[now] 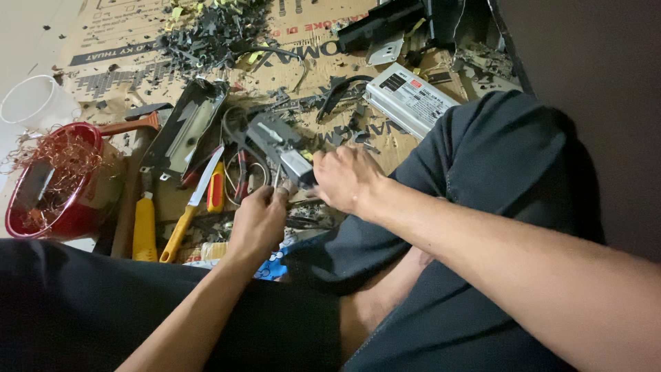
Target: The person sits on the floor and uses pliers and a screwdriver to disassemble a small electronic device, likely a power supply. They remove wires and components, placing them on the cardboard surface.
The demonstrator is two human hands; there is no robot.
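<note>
Electronic module (284, 148): a dark grey and silver unit with wires coming off it, held up over the cardboard between both hands, just in front of the person's knees.
Cardboard sheet (117, 65): a flattened brown box that covers the floor and bears all the parts and tools.
Right hand (346, 180): closed around the near, silver end of the module, knuckles up, fingers wrapped on it.
Left hand (258, 222): just below and left of the module, fingers curled shut at its underside; what they pinch there is too small to tell.
Red bowl (41, 220): at the left edge, with a tangle of copper wire in it and spilling over its rim.
Black casing (184, 127): a long open shell lying aslant, left of the module.
Silver box (407, 98): a ribbed metal unit with a label, lying beyond the right hand near the raised knee.
Scrap pile (217, 31): black plastic bits heaped at the far edge of the cardboard.
Yellow-handled tools (180, 224): a knife and a second tool lying side by side, between the bowl and the left hand.
</note>
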